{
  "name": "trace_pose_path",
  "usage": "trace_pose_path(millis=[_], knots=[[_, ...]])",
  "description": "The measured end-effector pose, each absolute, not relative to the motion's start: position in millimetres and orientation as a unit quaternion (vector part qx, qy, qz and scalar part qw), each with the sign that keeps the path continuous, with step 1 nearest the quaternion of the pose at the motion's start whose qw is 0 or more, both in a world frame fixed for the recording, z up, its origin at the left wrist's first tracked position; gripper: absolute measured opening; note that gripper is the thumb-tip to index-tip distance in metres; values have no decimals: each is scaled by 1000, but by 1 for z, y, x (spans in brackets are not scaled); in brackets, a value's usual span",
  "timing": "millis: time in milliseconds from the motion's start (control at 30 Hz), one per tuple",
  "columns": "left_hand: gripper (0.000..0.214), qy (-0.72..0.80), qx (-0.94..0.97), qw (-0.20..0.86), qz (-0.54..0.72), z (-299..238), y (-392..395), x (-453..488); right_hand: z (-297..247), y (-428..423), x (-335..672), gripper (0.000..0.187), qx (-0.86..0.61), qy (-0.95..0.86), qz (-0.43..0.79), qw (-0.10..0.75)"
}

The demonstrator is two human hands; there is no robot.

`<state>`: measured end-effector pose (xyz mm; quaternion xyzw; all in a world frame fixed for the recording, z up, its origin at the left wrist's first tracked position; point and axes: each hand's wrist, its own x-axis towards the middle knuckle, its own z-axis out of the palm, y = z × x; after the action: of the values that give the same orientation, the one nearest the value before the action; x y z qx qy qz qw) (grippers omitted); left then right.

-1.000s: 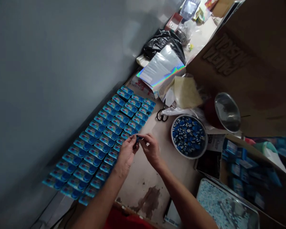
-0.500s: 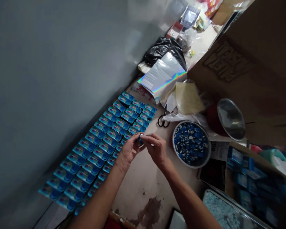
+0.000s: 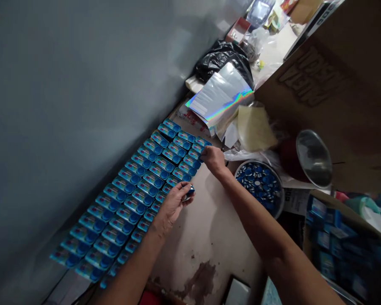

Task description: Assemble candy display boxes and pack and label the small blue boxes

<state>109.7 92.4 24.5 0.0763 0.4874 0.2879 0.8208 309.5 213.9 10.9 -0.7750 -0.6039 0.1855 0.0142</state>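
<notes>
Blue cap [image 3: 189, 191] pinched in left hand [image 3: 174, 204], right hand [image 3: 213, 159] apart, at blue boxes [image 3: 139, 186]

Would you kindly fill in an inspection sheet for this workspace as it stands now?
Surface: pale table, worn, with a dark stain near the front edge.
Job's things: blue packets laid in rows along the wall; bowl filled with blue caps.
Clutter: holographic sheet, black bag, metal lid, cardboard box.
Hands: left hand pinches a small blue piece; right hand touches the far end of the packet rows.
Cables: nothing seen.
Surroundings: grey wall on the left.
</notes>
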Motion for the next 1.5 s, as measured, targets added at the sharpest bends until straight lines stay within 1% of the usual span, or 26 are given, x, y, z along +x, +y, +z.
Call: trace_pose_path(millis=[67, 133, 167, 233, 333, 400, 433, 500, 533, 600, 633, 700, 767, 800, 833, 900, 967, 1033, 1067, 1133, 1200, 1233, 1300, 1367, 1433, 1500], knots=[[38, 488, 81, 819, 290, 23, 93, 109, 17, 229, 309, 24, -781, -590, 197, -59], [38, 483, 90, 821, 291, 23, 93, 110, 20, 243, 312, 31, -780, -572, 230, -107], [39, 481, 96, 823, 288, 23, 92, 112, 20, 248, 313, 35, -778, -567, 245, -115], [38, 480, 103, 826, 277, 24, 86, 119, 20, 250, 315, 38, -772, -573, 256, -98], [34, 488, 97, 826, 265, 26, 71, 138, 21, 229, 317, 29, -757, -610, 234, -15], [30, 498, 89, 818, 273, 27, 59, 158, 29, 197, 319, 22, -746, -620, 227, 85], [28, 501, 84, 814, 281, 28, 54, 171, 36, 177, 322, 21, -741, -613, 230, 146], [26, 502, 74, 808, 300, 32, 48, 203, 58, 129, 334, 25, -734, -578, 241, 263], [26, 494, 71, 811, 306, 36, 47, 223, 72, 103, 343, 28, -735, -555, 241, 306], [28, 460, 74, 831, 305, 48, 48, 264, 101, 49, 366, 32, -761, -505, 236, 332], [34, 427, 84, 851, 294, 55, 50, 284, 114, 21, 379, 34, -779, -483, 237, 323], [62, 404, 100, 872, 257, 66, 55, 315, 133, -33, 405, 37, -817, -450, 215, 290], [88, 434, 132, 852, 263, 69, 56, 324, 140, -83, 430, 38, -849, -425, 196, 246], [95, 460, 157, 829, 278, 67, 53, 318, 138, -106, 441, 39, -860, -415, 191, 229], [97, 486, 189, 802, 293, 62, 48, 306, 133, -125, 450, 40, -866, -408, 192, 218], [84, 530, 260, 749, 300, 50, 30, 264, 116, -155, 461, 40, -868, -408, 201, 198], [57, 563, 320, 705, 289, 38, 1, 209, 95, -172, 459, 38, -853, -443, 215, 172], [34, 577, 362, 669, 299, 28, -37, 153, 75, -175, 440, 32, -822, -508, 227, 122], [29, 585, 368, 660, 295, 25, -58, 128, 66, -173, 425, 27, -797, -549, 235, 86], [26, 630, 349, 637, 276, 21, -99, 88, 53, -167, 385, 18, -726, -637, 259, -6], [25, 667, 320, 619, 263, 20, -137, 64, 46, -164, 337, 20, -629, -715, 293, -87], [26, 680, 306, 614, 259, 21, -154, 58, 44, -166, 313, 23, -586, -740, 311, -110], [28, 687, 289, 616, 257, 24, -179, 52, 42, -179, 270, 25, -528, -768, 336, -131], [31, 672, 288, 635, 250, 27, -193, 51, 40, -202, 239, 25, -510, -775, 348, -135], [33, 648, 309, 654, 239, 27, -196, 47, 32, -229, 224, 25, -522, -762, 354, -143], [36, 641, 344, 648, 226, 24, -188, 37, 17, -252, 220, 32, -553, -733, 366, -154]])
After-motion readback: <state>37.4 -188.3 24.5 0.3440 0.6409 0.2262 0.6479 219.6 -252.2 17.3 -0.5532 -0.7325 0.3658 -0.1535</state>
